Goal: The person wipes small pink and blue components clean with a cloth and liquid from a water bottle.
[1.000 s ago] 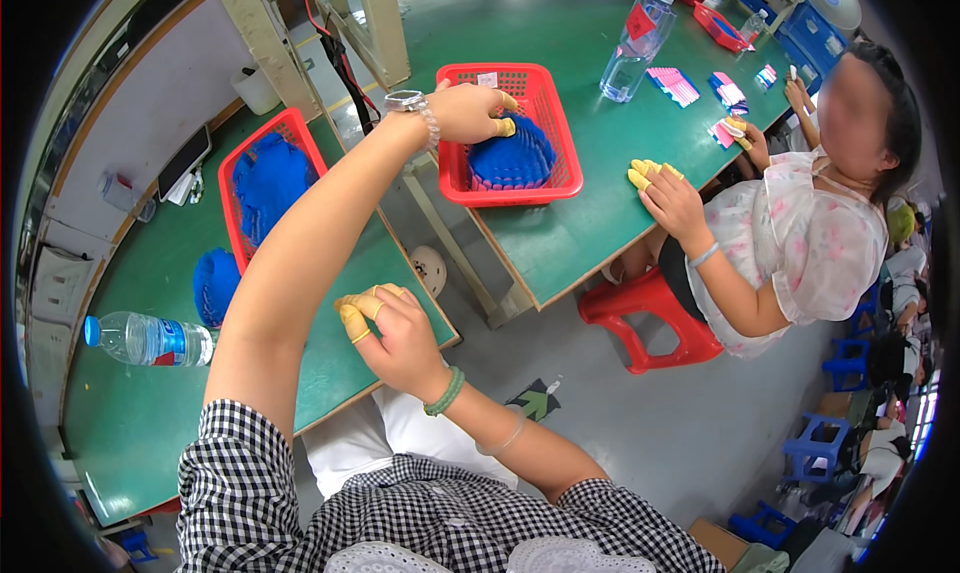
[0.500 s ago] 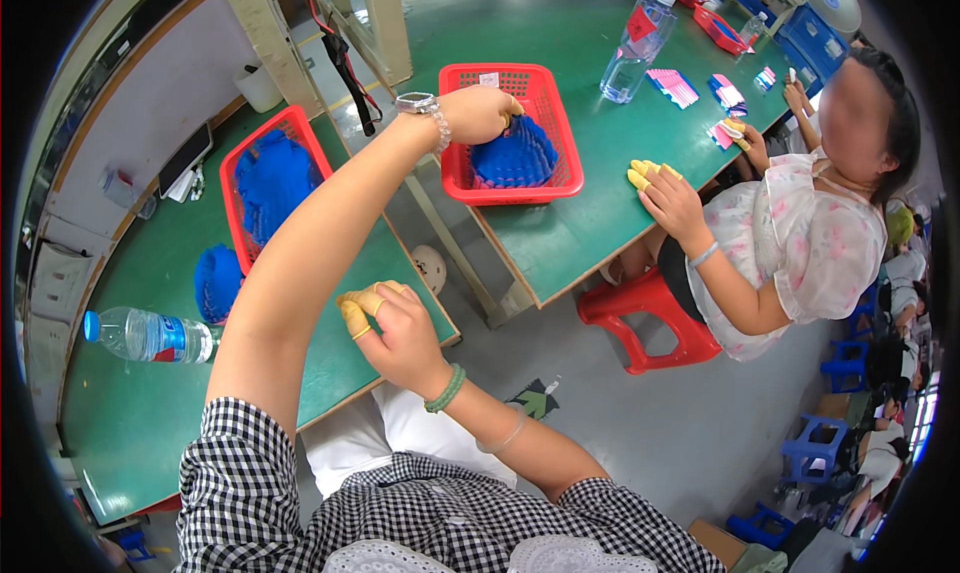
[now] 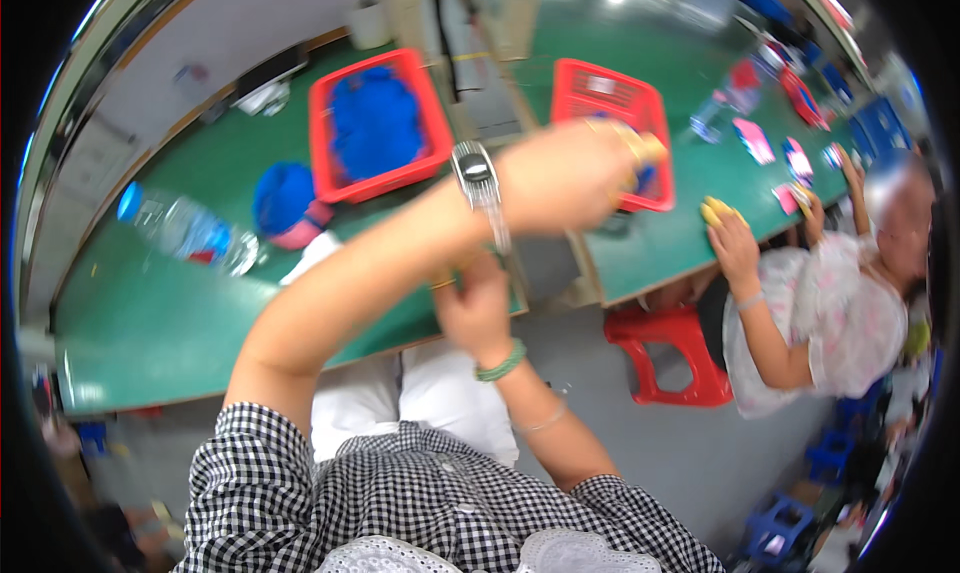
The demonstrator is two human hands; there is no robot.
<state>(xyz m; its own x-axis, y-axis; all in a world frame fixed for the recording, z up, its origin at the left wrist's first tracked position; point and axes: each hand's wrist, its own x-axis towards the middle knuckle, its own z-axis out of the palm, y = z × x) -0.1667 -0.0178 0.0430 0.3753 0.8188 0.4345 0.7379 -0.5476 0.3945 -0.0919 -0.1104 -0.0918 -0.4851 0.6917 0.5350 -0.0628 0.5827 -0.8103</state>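
Observation:
My left hand [image 3: 575,178], blurred by motion, reaches across to the right with yellow covers on its fingertips. It hovers over the near side of a red basket [image 3: 660,158] and hides most of the blue pieces [image 3: 646,181] inside. Whether it grips one of them is unclear. Behind my left forearm, my right hand [image 3: 478,313] is partly hidden, its fingers mostly covered; it is over the near edge of the left table. A second red basket [image 3: 440,133], full of blue pieces [image 3: 375,123], stands on that table. Beside it lies a blue stack [image 3: 283,201] with a pink edge.
A water bottle [image 3: 190,231] lies on the left green table [image 3: 150,323]. A gap divides it from the right green table [image 3: 630,263], where another bottle [image 3: 735,93] and pink pieces [image 3: 754,141] are. A co-worker [image 3: 800,323] sits on a red stool [image 3: 665,358] at right.
The view has swung left, so the tables and baskets appear farther right. My left hand has come out of the basket toward its near side. My right hand is now partly behind my left forearm.

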